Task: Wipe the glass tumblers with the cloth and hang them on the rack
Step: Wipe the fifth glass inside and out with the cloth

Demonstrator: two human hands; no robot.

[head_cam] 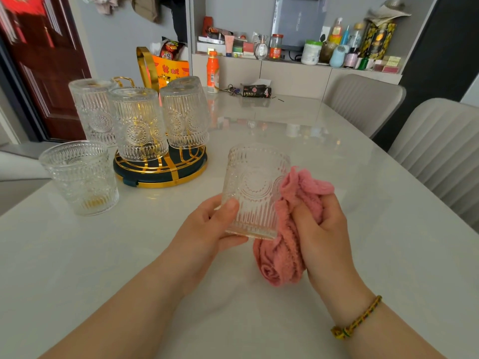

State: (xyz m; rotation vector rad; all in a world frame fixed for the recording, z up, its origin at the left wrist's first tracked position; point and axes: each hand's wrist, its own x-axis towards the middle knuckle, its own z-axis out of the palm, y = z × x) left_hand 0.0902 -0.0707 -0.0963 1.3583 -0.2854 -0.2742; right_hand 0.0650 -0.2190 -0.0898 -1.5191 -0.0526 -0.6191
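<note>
My left hand (207, 226) grips an embossed glass tumbler (255, 187) upright above the white table, thumb across its lower front. My right hand (321, 229) clutches a bunched pink cloth (282, 260) against the tumbler's right side. To the left stands a round gold-and-dark rack (160, 174) with several tumblers hung upside down on its prongs; the front one (138, 123) is nearest. Another tumbler (80, 177) stands upright on the table left of the rack.
An orange bottle (213, 71), keys and a dark tissue pack (255, 90) lie at the table's far edge. Two grey chairs (438, 149) line the right side. A shelf with jars and bottles (311, 51) runs along the back wall.
</note>
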